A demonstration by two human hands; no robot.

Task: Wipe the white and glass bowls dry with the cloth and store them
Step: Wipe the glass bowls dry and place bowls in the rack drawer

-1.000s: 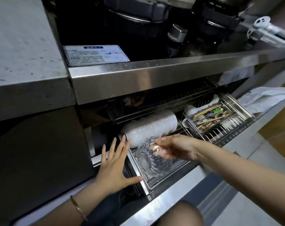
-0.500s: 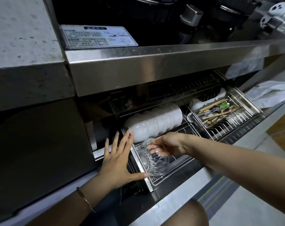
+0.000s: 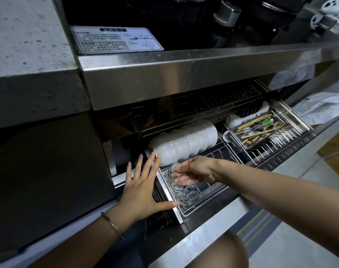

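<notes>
A cut-glass bowl (image 3: 184, 190) stands on its side at the left end of the pulled-out wire rack drawer (image 3: 213, 198). My right hand (image 3: 197, 169) grips its rim from above, fingers curled inside the bowl. Just behind it lies a row of several white bowls (image 3: 186, 142) nested on their sides. My left hand (image 3: 141, 188) is spread flat with straight fingers against the drawer's left end, fingertips near the nearest white bowl and thumb by the glass bowl's base. A white cloth (image 3: 327, 107) lies at the far right on the drawer front.
A steel tray of chopsticks and spoons (image 3: 261, 128) fills the drawer's right section. A steel counter edge (image 3: 184, 74) overhangs the drawer, with a stone worktop (image 3: 25, 45) to its left. The drawer's steel front (image 3: 203, 236) is near my knee.
My right hand has set the glass bowl lower and further left into the rack, tilting it onto its side. My left hand stays spread at the drawer's left end.
</notes>
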